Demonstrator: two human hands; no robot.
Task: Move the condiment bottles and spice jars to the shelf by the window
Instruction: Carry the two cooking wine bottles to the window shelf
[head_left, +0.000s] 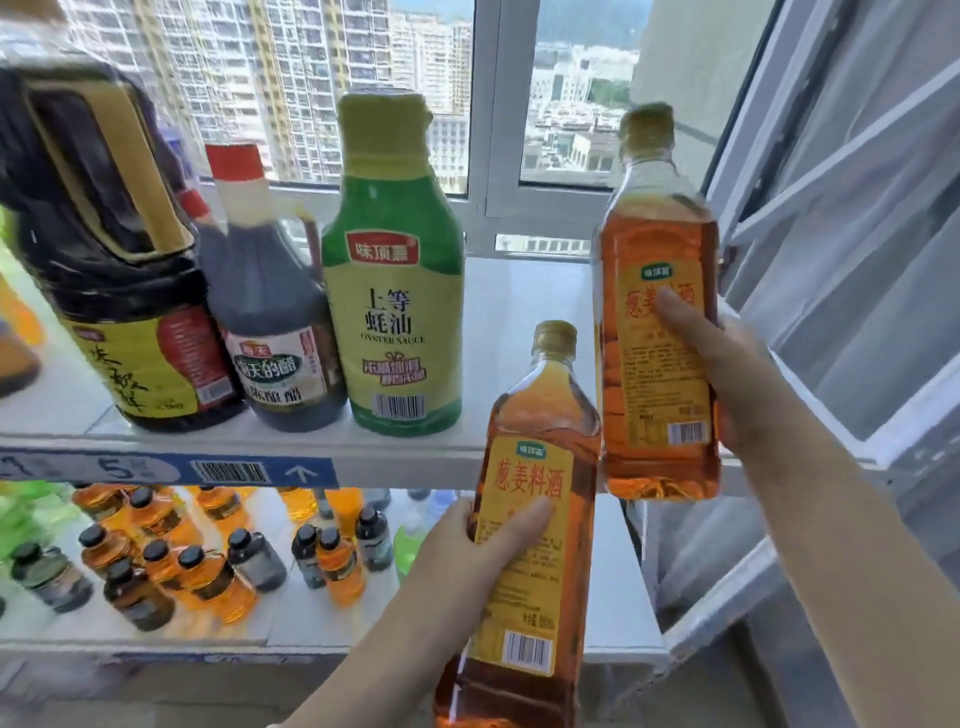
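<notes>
Gripping 2 square-shouldered amber bottles (540, 467): left hand (467, 540), right hand (727, 374).

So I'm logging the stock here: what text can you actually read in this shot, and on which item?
"上等蚝油" and "OYSTER SAUCE": green oyster sauce bottle on the upper shelf.
"葱姜料酒": amber bottle in the left hand.
Same label, partly covered: amber bottle in the right hand.
"5": blue shelf tag.
Vinegar jug and dark soy jug: labels too blurred.
Barcodes and fine print: unreadable.
</notes>
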